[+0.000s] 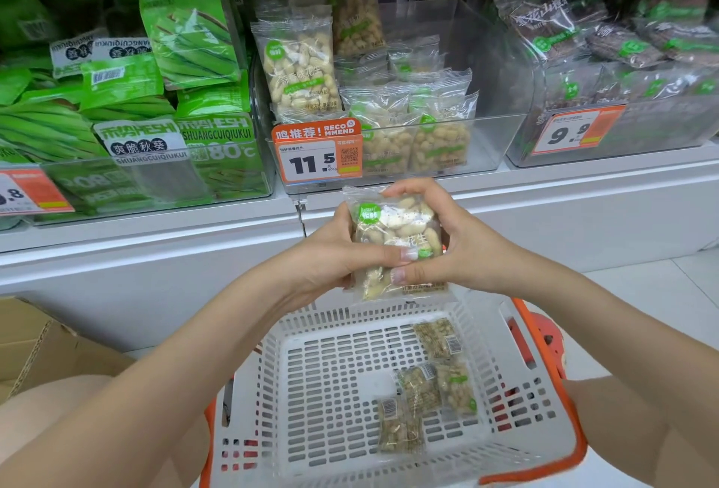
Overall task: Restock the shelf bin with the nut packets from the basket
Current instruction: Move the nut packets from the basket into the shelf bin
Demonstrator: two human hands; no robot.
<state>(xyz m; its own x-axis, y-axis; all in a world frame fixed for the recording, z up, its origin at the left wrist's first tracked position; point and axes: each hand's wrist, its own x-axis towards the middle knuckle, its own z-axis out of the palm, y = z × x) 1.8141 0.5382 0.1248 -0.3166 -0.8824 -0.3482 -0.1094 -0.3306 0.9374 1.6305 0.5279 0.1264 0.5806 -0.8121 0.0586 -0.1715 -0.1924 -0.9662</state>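
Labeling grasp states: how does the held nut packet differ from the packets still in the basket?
The held packet is gripped upright by the left hand and right hand, printed front showing; the four basket packets lie flat and untouched, three of them barcode-up. Held packet looks larger, being nearer. All are clear wrappers with green marks.

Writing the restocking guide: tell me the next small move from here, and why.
Probably lift the nut packet up and forward into the clear shelf bin behind the 11.5 price tag. Both the left hand and the right hand already grip it just below that bin, which holds matching packets and has open space on its right side. Four packets remain in the basket.
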